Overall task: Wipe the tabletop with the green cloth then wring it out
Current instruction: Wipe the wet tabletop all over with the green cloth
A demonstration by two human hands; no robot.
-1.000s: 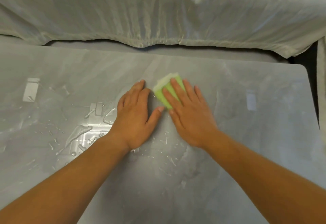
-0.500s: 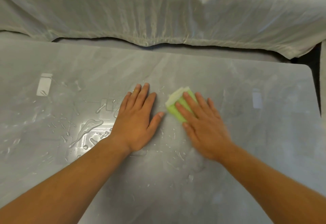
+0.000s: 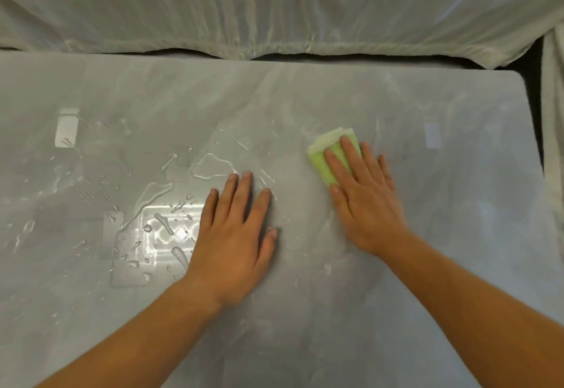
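A folded green cloth (image 3: 323,158) lies flat on the glossy grey tabletop (image 3: 305,97), right of centre. My right hand (image 3: 363,195) presses down on it with fingers spread, covering its near half. My left hand (image 3: 235,235) rests palm down on the bare table to the left of the cloth, holding nothing. Puddles and drops of water (image 3: 158,229) glisten on the table left of my left hand.
A pale draped sheet (image 3: 274,6) hangs along the table's far edge. The table's rounded right corner (image 3: 518,76) borders a dark gap, with more pale fabric (image 3: 554,113) beyond it.
My right hand has slid the cloth to the right, away from my left hand. The left hand has stayed flat on the table; the camera view shifted.
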